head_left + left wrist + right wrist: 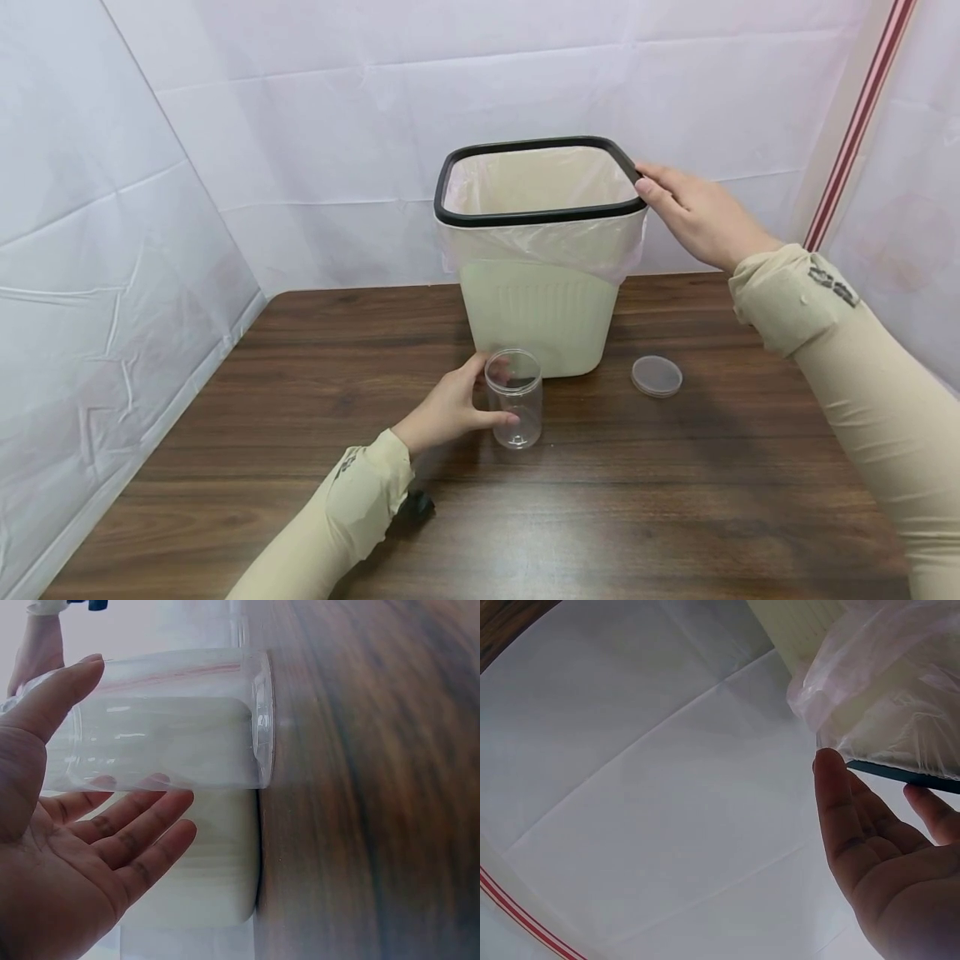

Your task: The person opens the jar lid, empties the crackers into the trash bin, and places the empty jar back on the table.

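Currently on the tabletop: bin, jar, lid, two hands

Item 1: cream waste bin [536,321] with black rim, lined with a thin plastic bag [540,242] folded over its upper walls. Stands upright toward the far edge of the wooden tabletop [675,500], near its middle.

Item 2: clear plastic jar [513,398], upright, mouth uncovered, just in front of the bin.

Item 3: round clear lid [656,375], flat on the tabletop, to the right of the bin's base, well apart from the jar.

Item 4: left hand [450,408], fingers and thumb curved round the jar's sides, touching it.

Item 5: right hand [693,212], fingers nearly straight, fingertips resting against the bin's black rim at its right corner; grasps nothing.
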Available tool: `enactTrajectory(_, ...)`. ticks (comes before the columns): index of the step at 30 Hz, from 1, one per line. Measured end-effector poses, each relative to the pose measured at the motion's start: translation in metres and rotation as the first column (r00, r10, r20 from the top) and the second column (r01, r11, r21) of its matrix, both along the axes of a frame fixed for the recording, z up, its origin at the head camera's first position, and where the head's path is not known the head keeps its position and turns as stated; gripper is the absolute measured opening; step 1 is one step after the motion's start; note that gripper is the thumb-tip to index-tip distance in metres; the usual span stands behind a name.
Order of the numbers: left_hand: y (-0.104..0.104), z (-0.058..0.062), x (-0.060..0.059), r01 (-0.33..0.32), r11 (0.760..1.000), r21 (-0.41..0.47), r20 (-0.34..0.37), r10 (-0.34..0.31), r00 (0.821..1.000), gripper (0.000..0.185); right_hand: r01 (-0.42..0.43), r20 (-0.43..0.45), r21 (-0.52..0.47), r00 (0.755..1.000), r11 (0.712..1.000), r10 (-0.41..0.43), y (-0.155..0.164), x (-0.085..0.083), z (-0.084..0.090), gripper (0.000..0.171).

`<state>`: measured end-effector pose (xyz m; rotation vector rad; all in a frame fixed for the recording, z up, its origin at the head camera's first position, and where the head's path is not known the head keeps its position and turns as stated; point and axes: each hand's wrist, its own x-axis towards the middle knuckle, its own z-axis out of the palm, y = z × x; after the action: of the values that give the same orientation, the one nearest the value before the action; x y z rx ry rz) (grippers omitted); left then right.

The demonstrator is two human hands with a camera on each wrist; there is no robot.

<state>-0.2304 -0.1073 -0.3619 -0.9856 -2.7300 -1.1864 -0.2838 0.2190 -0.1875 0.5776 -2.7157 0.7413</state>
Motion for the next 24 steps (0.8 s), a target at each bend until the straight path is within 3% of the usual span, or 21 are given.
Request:
enactTrajectory(15,-0.003,0.004,0.000,0.007,1.000,-0.020,0.015,-0.006,1.000,0.077,-0.016,-0.039,-0.012,0.999,1.000,0.015,0.009,0.006,-0.012,0.056)
enactTrajectory(24,-0.013,0.009,-0.003,-0.012,0.997,-0.072,-0.050,0.008,0.999,0.082,-0.003,-0.046,-0.001,0.999,1.000,0.003,0.012,0.009,-0.023,0.058)
